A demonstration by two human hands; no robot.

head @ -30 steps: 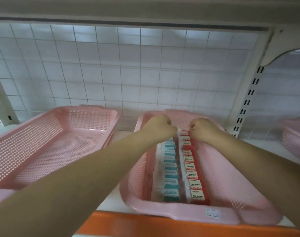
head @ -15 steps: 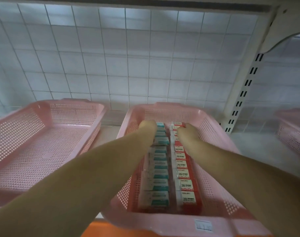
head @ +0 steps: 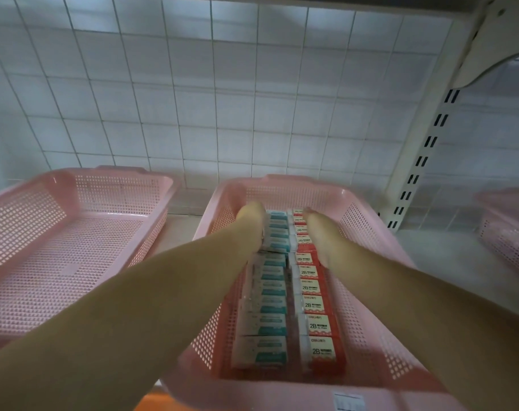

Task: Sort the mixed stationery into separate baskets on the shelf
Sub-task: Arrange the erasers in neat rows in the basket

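The middle pink basket (head: 368, 221) holds two rows of small boxes: teal-and-white boxes (head: 267, 318) on the left and red 2B boxes (head: 319, 324) on the right. Both my arms reach into it to the far end. My left hand (head: 250, 221) lies against the outer left side of the far teal boxes, and its fingers are hidden behind its back. My right hand (head: 317, 232) lies flat along the outer right side of the far red boxes, fingers stretched toward the back wall. The far few boxes in each row sit slightly offset from the rest.
A second pink basket (head: 74, 185) with nothing in it stands to the left on the same white shelf. A third pink basket (head: 507, 232) is partly in view at the right edge, beyond a slotted white upright (head: 421, 161). A white grid panel backs the shelf.
My view has moved closer and lower over the middle basket. Both hands have gone from the top of the far boxes down to the outer sides of the two rows.
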